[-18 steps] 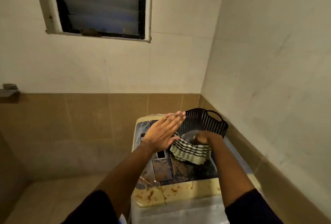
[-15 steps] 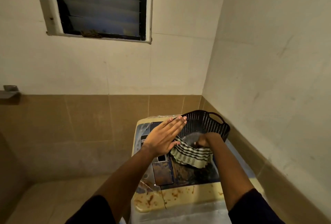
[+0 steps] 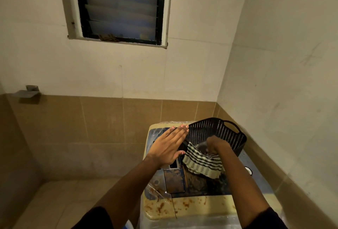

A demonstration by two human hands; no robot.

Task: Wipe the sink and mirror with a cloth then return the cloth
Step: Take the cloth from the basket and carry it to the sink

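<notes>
A striped green-and-white cloth (image 3: 202,163) hangs over the near rim of a black perforated basket (image 3: 219,130) that stands on a stained washing machine (image 3: 192,208). My right hand (image 3: 215,143) reaches into the basket, fingers closed on the cloth's upper part. My left hand (image 3: 169,146) is flat with fingers straight and together, resting against the basket's left rim; it holds nothing. No sink or mirror is in view.
The washing machine stands in a corner, with a tiled wall (image 3: 102,133) behind and a wall (image 3: 285,91) on the right. A louvred window (image 3: 120,5) is above. A small metal shelf (image 3: 27,93) sticks out at the left. Floor tiles (image 3: 54,203) lie at lower left.
My right hand has pushed a little deeper into the basket with the cloth. My left hand has stayed against the basket's rim.
</notes>
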